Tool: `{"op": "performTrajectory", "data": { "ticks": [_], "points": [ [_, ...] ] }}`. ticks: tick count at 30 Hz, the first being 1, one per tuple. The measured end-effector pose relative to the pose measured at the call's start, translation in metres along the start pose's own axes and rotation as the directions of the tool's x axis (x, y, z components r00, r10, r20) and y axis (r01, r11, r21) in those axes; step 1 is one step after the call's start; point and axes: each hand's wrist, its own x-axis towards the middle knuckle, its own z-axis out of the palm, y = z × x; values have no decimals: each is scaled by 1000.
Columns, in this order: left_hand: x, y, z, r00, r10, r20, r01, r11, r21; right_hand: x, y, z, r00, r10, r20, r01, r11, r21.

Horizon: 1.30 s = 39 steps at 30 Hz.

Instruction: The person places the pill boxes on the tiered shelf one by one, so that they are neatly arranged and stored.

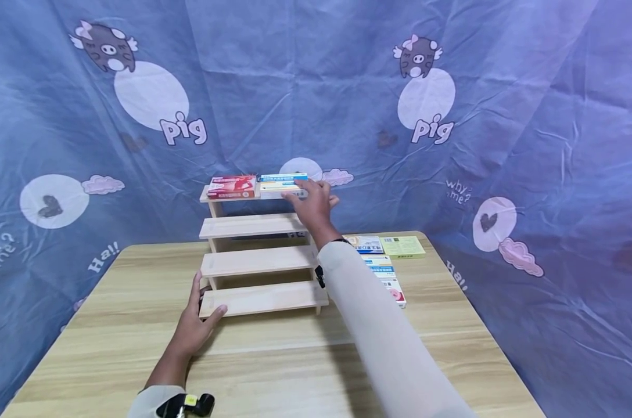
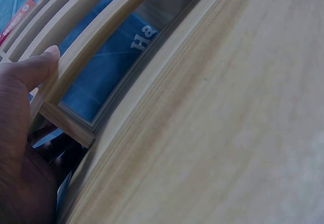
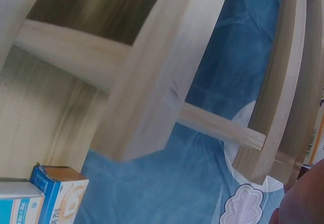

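A light wooden stepped rack [image 1: 258,264] with several shelves stands on the table. My left hand [image 1: 193,325] grips its lower left end; in the left wrist view the thumb [image 2: 43,64] lies over the lowest shelf and the other fingers are around the side. On the top shelf, my right hand [image 1: 314,204] pinches the right end of a white, blue and yellow medicine box [image 1: 276,186]. Left of that box lies a red medicine box [image 1: 232,187] on the same shelf. Only part of the right hand [image 3: 304,198] shows at the right wrist view's edge.
Right of the rack, on the wooden table [image 1: 264,371], lie a blue-and-white box [image 1: 368,245], a yellow-green box [image 1: 404,247], a white-blue-yellow box [image 1: 383,269] and a white box with a red design [image 1: 395,292]. A blue printed curtain [image 1: 295,104] hangs behind the table.
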Motion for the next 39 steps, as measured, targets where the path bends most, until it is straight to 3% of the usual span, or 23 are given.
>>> {"op": "performTrajectory", "data": {
  "ticks": [11,21,31,39],
  "points": [
    [-1,-1,0,1000,1,6,-1,1000,-4,3,-1,-2,1000,-11,-17,9,998,-69],
    [0,-1,1,1000,4,-2,-4,1000,8,5,21,-15,998,-43,-54,49,994,97],
    [1,2,1,1000,-6,10,6,1000,-5,5,47,-34,992,-74,-100,84,991,102],
    [0,3,-1,1000,-11,10,11,1000,-4,-3,58,-42,995,-48,-87,59,991,123]
  ]
}}
